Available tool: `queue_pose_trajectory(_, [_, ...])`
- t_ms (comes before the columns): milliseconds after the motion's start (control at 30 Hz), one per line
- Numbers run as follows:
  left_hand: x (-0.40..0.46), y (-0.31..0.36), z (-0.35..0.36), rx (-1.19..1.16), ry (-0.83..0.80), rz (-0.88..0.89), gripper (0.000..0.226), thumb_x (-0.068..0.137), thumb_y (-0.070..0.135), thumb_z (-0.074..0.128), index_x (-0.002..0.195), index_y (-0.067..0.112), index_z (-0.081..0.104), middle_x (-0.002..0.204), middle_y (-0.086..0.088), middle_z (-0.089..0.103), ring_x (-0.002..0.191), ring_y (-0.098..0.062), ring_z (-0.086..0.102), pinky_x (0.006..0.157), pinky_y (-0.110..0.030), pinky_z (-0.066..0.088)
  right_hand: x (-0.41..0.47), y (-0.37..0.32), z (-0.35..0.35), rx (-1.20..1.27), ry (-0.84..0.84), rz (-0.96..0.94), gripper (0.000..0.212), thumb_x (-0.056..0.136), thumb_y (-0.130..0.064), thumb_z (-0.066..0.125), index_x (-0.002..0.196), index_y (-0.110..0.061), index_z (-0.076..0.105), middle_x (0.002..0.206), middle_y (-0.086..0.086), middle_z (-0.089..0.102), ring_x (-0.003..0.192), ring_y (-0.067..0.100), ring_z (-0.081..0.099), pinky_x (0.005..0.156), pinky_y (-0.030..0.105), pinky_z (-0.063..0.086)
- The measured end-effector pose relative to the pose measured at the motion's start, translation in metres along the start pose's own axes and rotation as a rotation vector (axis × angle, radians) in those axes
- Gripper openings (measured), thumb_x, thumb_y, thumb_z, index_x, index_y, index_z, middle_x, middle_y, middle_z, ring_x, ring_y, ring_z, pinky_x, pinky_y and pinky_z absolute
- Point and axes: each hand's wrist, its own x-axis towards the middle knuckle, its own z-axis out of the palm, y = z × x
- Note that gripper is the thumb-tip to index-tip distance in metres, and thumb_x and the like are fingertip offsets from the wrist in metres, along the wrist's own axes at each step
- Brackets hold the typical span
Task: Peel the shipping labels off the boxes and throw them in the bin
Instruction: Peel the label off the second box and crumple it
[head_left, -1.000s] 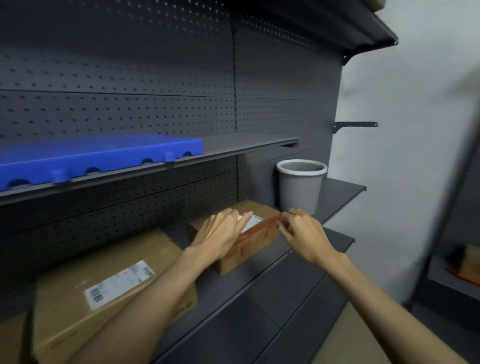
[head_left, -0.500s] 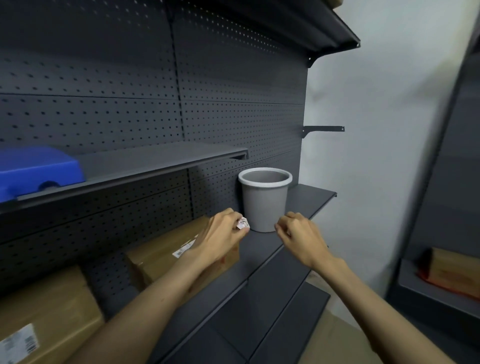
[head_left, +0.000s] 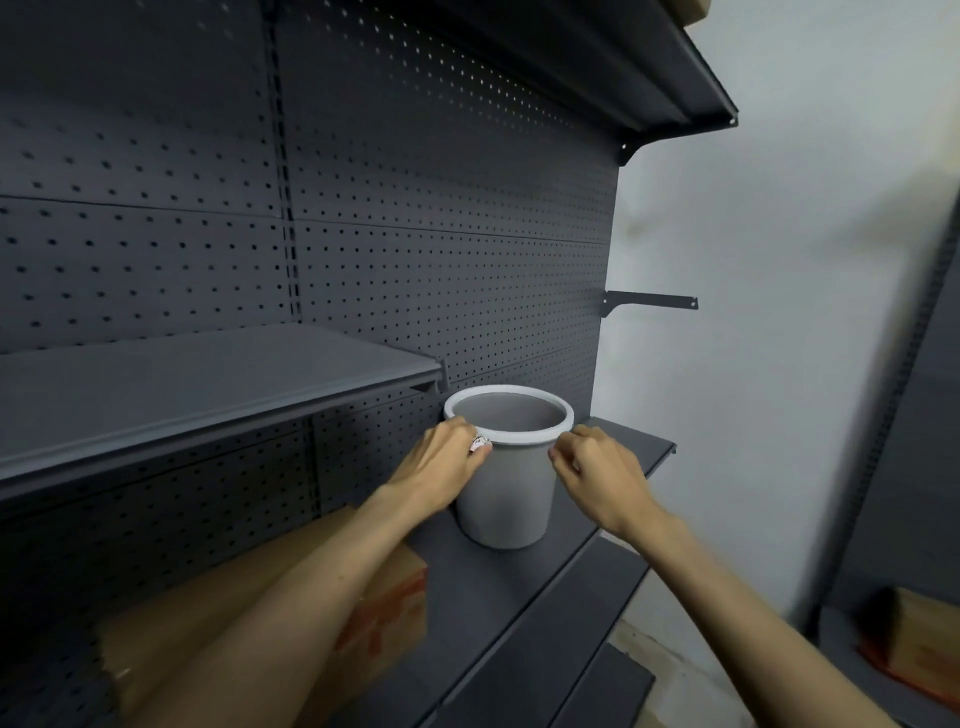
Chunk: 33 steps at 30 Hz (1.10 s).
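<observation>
both forearms reach forward to a grey bin (head_left: 503, 499) on a dark metal shelf (head_left: 524, 597). the left hand (head_left: 441, 467) has its fingers curled, its grip pinching a crumpled white label (head_left: 480, 443) right against the bin's white rim, outside the opening. the right hand (head_left: 597, 475) hovers at the rim's other side, fingers curled, holding nothing. a cardboard box (head_left: 384, 613) with red print sits under the left forearm. perforated dark panels back the shelving beside a pale wall.

The bin (head_left: 506, 483) stands on the shelf (head_left: 519, 597), against the pegboard (head_left: 441, 270) behind it. The left hand (head_left: 441, 467), pinching a crumpled label (head_left: 480, 443), is at the bin's left rim; the right hand (head_left: 597, 478) is just right of it. A box (head_left: 384, 608) lies on the same shelf, left of the bin and nearer.
</observation>
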Motion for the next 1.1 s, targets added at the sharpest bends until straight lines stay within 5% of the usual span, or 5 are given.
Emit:
queue_pose_trajectory(167, [0.052,-0.002,0.029,-0.060,0.016,-0.048,0.037,0.099,0.026,0.041,0.071,0.002,0.046,0.089,-0.005,0.048,0.074,-0.025,0.053,0.068,-0.037,0.044,0.044,0.035,0.028,0.028,0.021,-0.012,0.029,0.097,-0.028,0.043,0.077,-0.011,0.055,0.088,0.007,0.060,0.087,0.028,0.056,0.069,0.037,0.045])
queue_pose_trajectory(600, [0.160,0.001,0.102,-0.080,0.015,-0.382,0.040,0.094,0.028,0.045,0.060,0.007,0.045,0.109,-0.017,0.047,0.082,-0.025,0.052,0.074,-0.033,0.043,0.136,0.128,0.082,0.139,-0.036,-0.137,0.027,0.097,-0.023,0.044,0.083,-0.007,0.061,0.093,0.008,0.062,0.090,0.027,0.057,0.072,0.038,0.047])
queue_pose_trajectory(767, [0.192,0.002,0.119,-0.025,0.088,-0.423,0.024,0.090,0.017,0.050,0.110,0.005,0.057,0.113,-0.014,0.060,0.092,-0.030,0.059,0.071,-0.032,0.043,0.163,0.157,0.092,0.163,-0.052,-0.198,0.029,0.098,-0.024,0.043,0.085,-0.007,0.063,0.095,0.007,0.061,0.091,0.026,0.056,0.074,0.037,0.045])
queue_pose_trajectory(900, [0.203,0.003,0.135,0.089,0.076,-0.426,0.026,0.096,0.011,0.037,0.116,0.003,0.051,0.101,-0.018,0.062,0.083,-0.033,0.057,0.064,-0.038,0.043,0.174,0.176,0.102,0.176,-0.081,-0.220,0.029,0.098,-0.025,0.043,0.084,-0.008,0.061,0.096,0.006,0.060,0.090,0.025,0.055,0.072,0.035,0.043])
queue_pose_trajectory(1100, [0.210,0.012,0.147,0.282,0.025,-0.455,0.021,0.095,0.006,0.037,0.082,0.006,0.053,0.083,-0.016,0.057,0.075,-0.032,0.054,0.061,-0.038,0.040,0.183,0.196,0.112,0.203,-0.080,-0.259,0.031,0.099,-0.025,0.042,0.086,-0.008,0.064,0.095,0.005,0.061,0.087,0.024,0.055,0.073,0.035,0.045])
